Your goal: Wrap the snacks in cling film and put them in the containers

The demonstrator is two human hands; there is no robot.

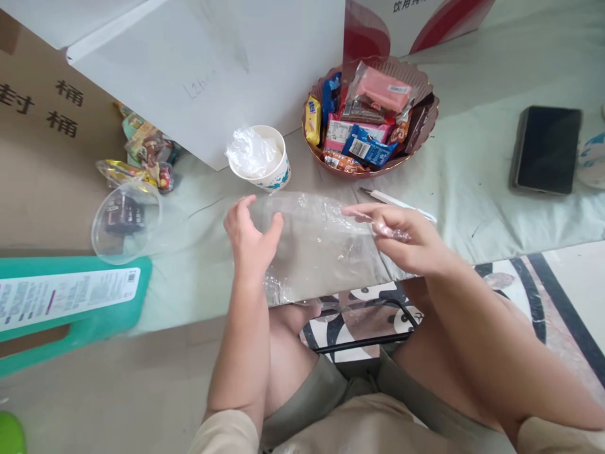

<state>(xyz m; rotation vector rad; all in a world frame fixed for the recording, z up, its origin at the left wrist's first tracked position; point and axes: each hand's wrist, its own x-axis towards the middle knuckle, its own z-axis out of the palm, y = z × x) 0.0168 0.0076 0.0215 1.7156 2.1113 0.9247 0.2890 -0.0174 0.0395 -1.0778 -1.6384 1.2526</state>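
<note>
A person sits at a low table covered with a pale green cloth (472, 183), seen from above, holding a clear plastic bag (316, 246) stretched between both bare hands at the table's near edge. The left hand (250, 236) grips the bag's left side, fingers curled over the top and thumb pressed against the plastic. The right hand (401, 236) pinches the bag's upper right corner between thumb and fingertips. Just beyond the bag stands a white paper cup (265, 157) with crumpled clear film inside it. Beyond the bag and to its right sits a scalloped brown bowl (428, 88) heaped with wrapped snacks (363, 120). A white pen-like stick (392, 202) lies just behind the right hand. Left of the bag lies a clear plastic lid (125, 221), with loose sweets (146, 154) behind it. Far right of the bag rests a black phone (546, 148). A large white cardboard box (198, 69) stands behind the cup.
</note>
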